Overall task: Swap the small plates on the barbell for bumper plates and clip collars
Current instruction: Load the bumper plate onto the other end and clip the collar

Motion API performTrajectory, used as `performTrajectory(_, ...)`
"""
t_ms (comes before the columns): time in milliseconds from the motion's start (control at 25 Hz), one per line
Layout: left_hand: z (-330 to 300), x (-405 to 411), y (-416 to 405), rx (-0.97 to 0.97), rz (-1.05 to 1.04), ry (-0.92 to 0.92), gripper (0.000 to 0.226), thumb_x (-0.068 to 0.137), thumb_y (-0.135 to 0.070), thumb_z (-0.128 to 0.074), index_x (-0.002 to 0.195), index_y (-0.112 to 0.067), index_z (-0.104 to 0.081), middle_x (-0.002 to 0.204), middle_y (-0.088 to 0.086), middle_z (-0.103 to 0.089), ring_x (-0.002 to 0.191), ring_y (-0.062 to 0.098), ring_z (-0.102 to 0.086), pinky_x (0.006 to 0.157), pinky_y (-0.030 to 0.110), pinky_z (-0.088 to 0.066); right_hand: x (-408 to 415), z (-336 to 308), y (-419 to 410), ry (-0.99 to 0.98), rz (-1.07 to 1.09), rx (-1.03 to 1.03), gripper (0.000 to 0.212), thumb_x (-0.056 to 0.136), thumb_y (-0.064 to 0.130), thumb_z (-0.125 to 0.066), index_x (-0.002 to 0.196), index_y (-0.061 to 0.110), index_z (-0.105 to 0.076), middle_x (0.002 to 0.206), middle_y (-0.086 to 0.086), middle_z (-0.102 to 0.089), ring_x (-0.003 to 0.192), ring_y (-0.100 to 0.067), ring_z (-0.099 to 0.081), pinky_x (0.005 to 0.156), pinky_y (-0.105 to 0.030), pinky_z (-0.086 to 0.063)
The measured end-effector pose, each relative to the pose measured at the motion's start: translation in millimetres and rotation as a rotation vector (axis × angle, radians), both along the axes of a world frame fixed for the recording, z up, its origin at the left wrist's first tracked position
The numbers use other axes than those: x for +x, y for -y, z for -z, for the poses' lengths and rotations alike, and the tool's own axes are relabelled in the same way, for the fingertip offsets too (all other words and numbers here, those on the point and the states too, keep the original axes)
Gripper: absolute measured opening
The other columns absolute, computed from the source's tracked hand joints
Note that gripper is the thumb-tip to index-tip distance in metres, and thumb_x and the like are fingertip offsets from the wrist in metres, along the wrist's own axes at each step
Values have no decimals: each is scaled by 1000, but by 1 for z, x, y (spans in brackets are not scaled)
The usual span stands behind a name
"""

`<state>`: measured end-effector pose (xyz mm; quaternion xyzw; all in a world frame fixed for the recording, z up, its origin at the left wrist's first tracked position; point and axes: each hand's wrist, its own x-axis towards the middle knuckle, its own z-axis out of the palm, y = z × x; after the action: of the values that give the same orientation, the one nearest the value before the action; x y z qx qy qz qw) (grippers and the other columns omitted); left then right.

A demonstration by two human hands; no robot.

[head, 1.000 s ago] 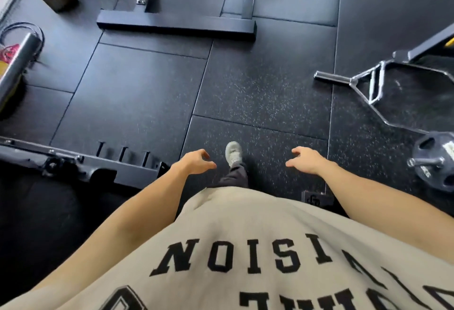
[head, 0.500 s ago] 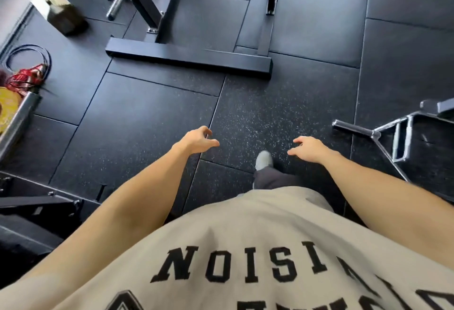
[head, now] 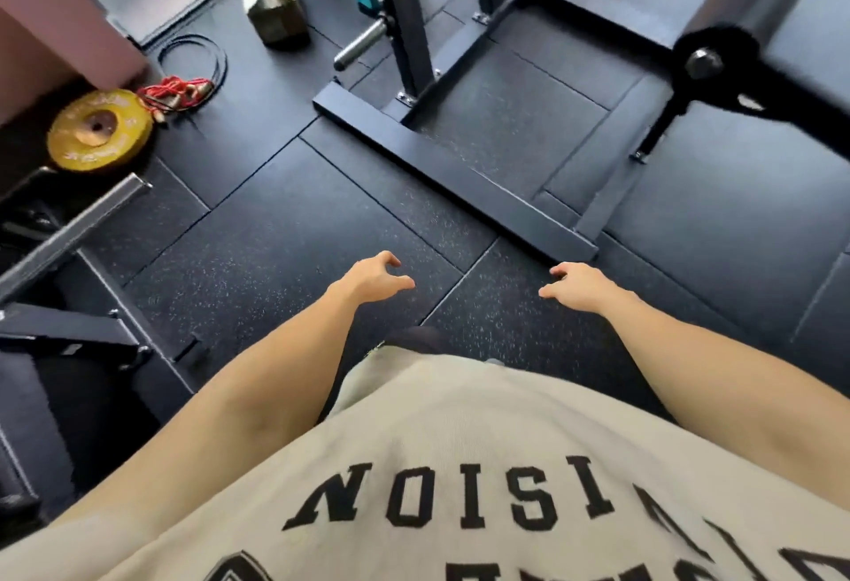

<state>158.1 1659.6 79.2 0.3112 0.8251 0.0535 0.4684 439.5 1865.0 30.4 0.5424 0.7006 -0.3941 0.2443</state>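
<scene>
Left hand (head: pixel 375 279): held out over the floor, fingers loosely curled and apart, holding nothing.
Right hand (head: pixel 580 288): likewise out in front, fingers loosely bent, thumb apart from them, nothing held.
Step in hand: judged as walking across the gym toward the plates and the bar, both hands free.
Yellow plate (head: pixel 99 129): flat on the floor at far left, beside the red jump rope (head: pixel 177 92); whether a bumper or a small plate, cannot tell.
Bar end (head: pixel 361 44): bare steel sleeve poking out by the rack upright (head: pixel 404 14), nothing loaded on the visible part.
Black disc (head: pixel 715 58): round, with a metal hub, on the frame at upper right; blurred, possibly a mounted plate.
Collars: none in view.
Rack foot (head: pixel 453 178): long low beam lying across the path, just ahead of the hands.
Doing it well: stepping over or round the beam rather than toeing it; squaring up to the sleeve before reaching; taking a plate with both hands at opposite rims.
Risk: tripping on the beam or the rope while looking elsewhere.
</scene>
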Motion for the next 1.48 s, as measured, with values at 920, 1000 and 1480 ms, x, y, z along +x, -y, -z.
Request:
performTrajectory(920,26,-467,-126,-88,-639,55,63,91,-51,-60,144,-24,-39,144,6,-47,119,25,-52,94,39,-41,-645,-6,-233,-16,-755,-5,66,85,47,-63,143,23,-44,142,-3,-53,131,-26,-48,111,-44,-34)
performTrajectory(1000,30,-517,-137,-89,-676,54,63,91,-51,-60,144,-25,-38,146,6,-46,120,25,-51,96,39,-41,-706,4,-244,2,-804,-21,66,86,47,-63,143,22,-43,142,-4,-52,130,-27,-48,112,-45,-33)
performTrajectory(1480,8,-785,-146,-24,-947,-8,63,90,-48,-64,143,-23,-43,149,5,-44,131,26,-46,102,37,-38,-1061,-3,-273,-14,-1038,11,66,85,45,-63,143,20,-45,144,-6,-51,130,-29,-49,109,-43,-38)
